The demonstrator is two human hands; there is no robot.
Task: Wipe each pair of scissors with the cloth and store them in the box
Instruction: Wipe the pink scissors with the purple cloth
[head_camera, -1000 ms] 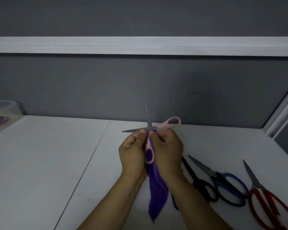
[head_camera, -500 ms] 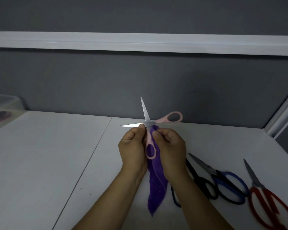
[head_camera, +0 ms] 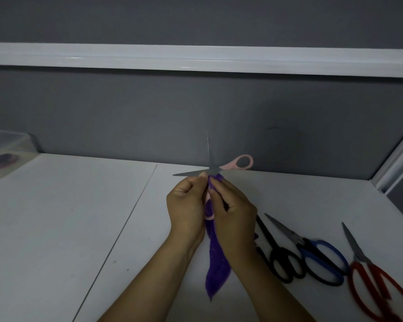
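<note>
Fingers first: the left hand (head_camera: 186, 205) has its fingers (head_camera: 201, 176) curled in, pinching the pink scissors (head_camera: 213, 169) right by the pivot, thumb tip against the blade that points left. Beside it, the right hand (head_camera: 234, 213) curls its fingers (head_camera: 215, 185) round the purple cloth (head_camera: 215, 268) and presses the top of it against the scissors just under the pivot. The hands sit close together, cloth between them.

The scissors are held up above the table (head_camera: 56, 228), spread wide into a cross: one blade straight up, one out to the left, one pink loop out to the right, the other loop down between the palms. Whether the right hand also grips that lower loop, I can't quite make out from here. The cloth hangs between the wrists in a long tail.

Out to the right, on the tabletop, lie the black scissors (head_camera: 279, 259), the blue scissors (head_camera: 321, 261) and the red scissors (head_camera: 377, 289), side by side, blades pointing away. Far off at the left edge, against the grey wall (head_camera: 196, 112), sits the clear box (head_camera: 7, 147), with something purplish and blurred inside.
</note>
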